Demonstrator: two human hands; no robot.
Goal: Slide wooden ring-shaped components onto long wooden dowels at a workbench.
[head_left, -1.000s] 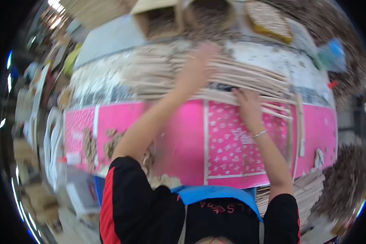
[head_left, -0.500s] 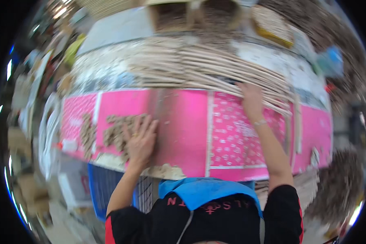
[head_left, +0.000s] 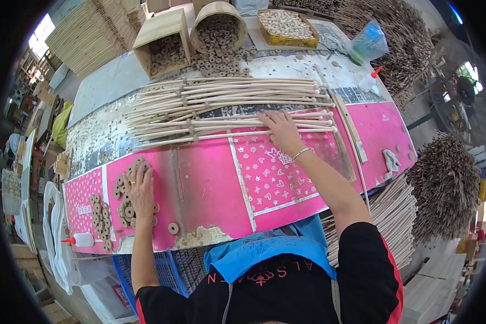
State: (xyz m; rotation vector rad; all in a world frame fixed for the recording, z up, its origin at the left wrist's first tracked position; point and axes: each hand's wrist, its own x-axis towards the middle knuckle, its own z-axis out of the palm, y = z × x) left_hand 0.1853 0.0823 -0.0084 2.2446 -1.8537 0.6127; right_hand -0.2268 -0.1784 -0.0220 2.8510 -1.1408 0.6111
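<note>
My left hand (head_left: 141, 190) lies palm down with its fingers apart over a pile of small brown wooden rings (head_left: 126, 211) on the pink table cover. A single loose ring (head_left: 173, 228) sits to its right. My right hand (head_left: 282, 132), a bracelet at its wrist, rests with fingers stretched across the nearest pale wooden rods (head_left: 221, 123). These rods lie crosswise, with knobbed right ends and rings threaded on them further left. Behind them spreads a larger bundle of similar rods (head_left: 243, 92). What lies under my palms is hidden.
A wooden box (head_left: 140, 56) and a round tub (head_left: 202, 27) spill rings at the back. Beside them stands a yellow tray (head_left: 265, 38) of pale pieces. Glue bottles (head_left: 368, 82) stand at right and lie at left (head_left: 83, 240). Stick bundles (head_left: 443, 189) and a fan (head_left: 461, 92) are at right.
The view has turned and sharpened, so the table appears shifted left. My left hand has moved a little left over the ring pile. My right hand stays on the rods.
</note>
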